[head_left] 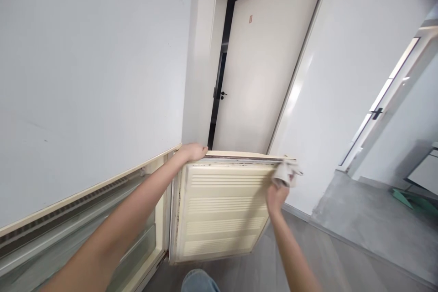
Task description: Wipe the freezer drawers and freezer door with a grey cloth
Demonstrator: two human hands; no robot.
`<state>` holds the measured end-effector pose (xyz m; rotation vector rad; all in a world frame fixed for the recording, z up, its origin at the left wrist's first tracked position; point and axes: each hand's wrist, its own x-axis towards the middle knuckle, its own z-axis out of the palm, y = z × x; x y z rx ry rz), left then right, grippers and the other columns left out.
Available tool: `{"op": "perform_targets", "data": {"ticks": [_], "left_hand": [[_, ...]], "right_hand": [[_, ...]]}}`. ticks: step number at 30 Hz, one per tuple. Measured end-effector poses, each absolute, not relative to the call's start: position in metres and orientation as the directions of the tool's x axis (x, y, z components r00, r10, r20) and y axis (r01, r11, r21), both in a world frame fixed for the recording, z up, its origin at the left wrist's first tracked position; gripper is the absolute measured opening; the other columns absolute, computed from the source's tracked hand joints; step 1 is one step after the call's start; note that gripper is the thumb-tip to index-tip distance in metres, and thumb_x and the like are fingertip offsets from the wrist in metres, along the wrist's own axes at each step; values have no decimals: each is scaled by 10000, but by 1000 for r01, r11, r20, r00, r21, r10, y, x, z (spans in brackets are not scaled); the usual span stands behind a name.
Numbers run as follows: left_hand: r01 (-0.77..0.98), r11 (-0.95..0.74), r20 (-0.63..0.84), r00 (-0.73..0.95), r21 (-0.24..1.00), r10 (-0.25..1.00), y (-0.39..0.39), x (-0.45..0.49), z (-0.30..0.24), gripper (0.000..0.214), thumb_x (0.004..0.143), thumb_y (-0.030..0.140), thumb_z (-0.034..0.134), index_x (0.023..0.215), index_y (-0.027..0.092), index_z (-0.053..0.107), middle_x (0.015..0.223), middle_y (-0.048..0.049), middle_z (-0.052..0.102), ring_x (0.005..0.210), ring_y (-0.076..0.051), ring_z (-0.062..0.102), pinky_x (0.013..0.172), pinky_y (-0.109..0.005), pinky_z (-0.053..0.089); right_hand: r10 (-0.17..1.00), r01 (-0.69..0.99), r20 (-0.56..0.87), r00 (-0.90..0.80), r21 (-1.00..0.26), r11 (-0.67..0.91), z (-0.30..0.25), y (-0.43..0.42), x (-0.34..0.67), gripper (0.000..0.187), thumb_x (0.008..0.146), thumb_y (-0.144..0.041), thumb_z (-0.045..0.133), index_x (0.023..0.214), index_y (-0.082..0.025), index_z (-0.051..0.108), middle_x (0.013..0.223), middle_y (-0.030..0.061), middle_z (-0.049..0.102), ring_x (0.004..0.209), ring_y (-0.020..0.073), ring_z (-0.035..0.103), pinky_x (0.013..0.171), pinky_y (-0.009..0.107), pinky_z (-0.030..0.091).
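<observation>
A cream fridge door (pixel 219 212) stands swung open in front of me, its ribbed inner liner facing me. My left hand (pixel 192 151) grips the door's top edge near the hinge side, fingers curled over it. My right hand (pixel 276 194) is closed on a crumpled white cloth (pixel 286 173), pressed against the door's upper right corner by the dirty seal. The fridge body (pixel 85 232) lies to the left, along the wall.
A white room door (pixel 263 77) with a black handle stands ajar straight ahead. White walls rise left and right. Grey floor (pixel 359 228) stretches to the right, with a green object (pixel 410 198) and another doorway at the far right. My knee in jeans (pixel 200 281) shows below.
</observation>
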<state>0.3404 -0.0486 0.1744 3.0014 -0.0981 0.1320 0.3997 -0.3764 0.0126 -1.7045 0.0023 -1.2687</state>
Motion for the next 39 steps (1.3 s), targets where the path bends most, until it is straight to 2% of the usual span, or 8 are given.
{"op": "perform_targets", "data": {"ticks": [2, 5, 10, 12, 21, 30, 36, 39], "left_hand": [[-61, -990, 79, 996, 130, -51, -50, 339, 177, 633, 872, 537, 153, 980, 143, 636, 1096, -151, 684, 963, -228, 642, 809, -431, 499], [-51, -991, 78, 996, 125, -41, -51, 338, 177, 625, 876, 524, 150, 1007, 140, 626, 1124, -158, 671, 982, -235, 636, 816, -444, 495], [-63, -991, 64, 996, 119, -55, -50, 342, 171, 613, 880, 508, 149, 977, 146, 634, 1085, -148, 687, 962, -224, 639, 824, -438, 492], [-60, -991, 53, 997, 118, -54, -49, 344, 170, 608, 878, 506, 154, 967, 146, 636, 1078, -149, 690, 953, -224, 643, 812, -433, 494], [-113, -986, 85, 991, 120, -103, -48, 342, 173, 617, 841, 496, 147, 899, 158, 659, 1028, -185, 707, 926, -293, 648, 771, -424, 477], [-171, -980, 125, 980, 105, -157, -47, 336, 178, 569, 818, 488, 142, 764, 198, 628, 934, -156, 713, 823, -302, 633, 669, -406, 435], [-182, -976, 133, 977, 120, -166, -45, 339, 177, 509, 816, 462, 176, 699, 204, 598, 842, -122, 701, 727, -256, 611, 595, -361, 409], [-187, -974, 137, 976, 126, -169, -45, 340, 177, 514, 816, 462, 179, 698, 193, 600, 831, -131, 697, 705, -252, 608, 584, -360, 407]], "right_hand": [[-331, 529, 870, 364, -486, -696, 1, -334, 393, 599, 809, -236, 366, 1366, -15, 374, 1434, 229, 354, 1406, 312, 164, 1102, 562, 191], [-94, 580, 951, 294, -256, -774, -8, -257, 368, 614, 830, -216, 350, 1419, -53, 290, 1402, 217, 401, 1419, 309, 106, 1080, 592, 208], [158, 754, 953, 259, -97, -650, -4, -146, 314, 559, 778, -216, 386, 1318, -80, 423, 1331, 178, 484, 1406, 317, 147, 1083, 561, 197], [190, 788, 949, 250, -86, -609, -2, -126, 302, 549, 727, -237, 446, 1254, -87, 481, 1304, 171, 506, 1398, 324, 162, 1095, 548, 172], [264, 790, 963, 54, 120, -601, 13, -158, 322, 424, 752, -286, 483, 1149, -168, 573, 1224, 119, 586, 1284, 260, 374, 1050, 449, 250], [176, 618, 984, 14, 130, -776, 13, -232, 351, 344, 791, -261, 425, 1088, -165, 570, 1092, 146, 595, 1191, 269, 438, 987, 473, 315], [19, 389, 995, 96, -20, -921, 0, -355, 399, 410, 796, -310, 465, 1159, -131, 530, 1165, 189, 560, 1194, 326, 442, 916, 532, 385], [-100, 437, 970, 222, -191, -879, -3, -412, 419, 521, 808, -340, 431, 1276, -115, 474, 1294, 188, 495, 1242, 316, 418, 974, 546, 370]]}}
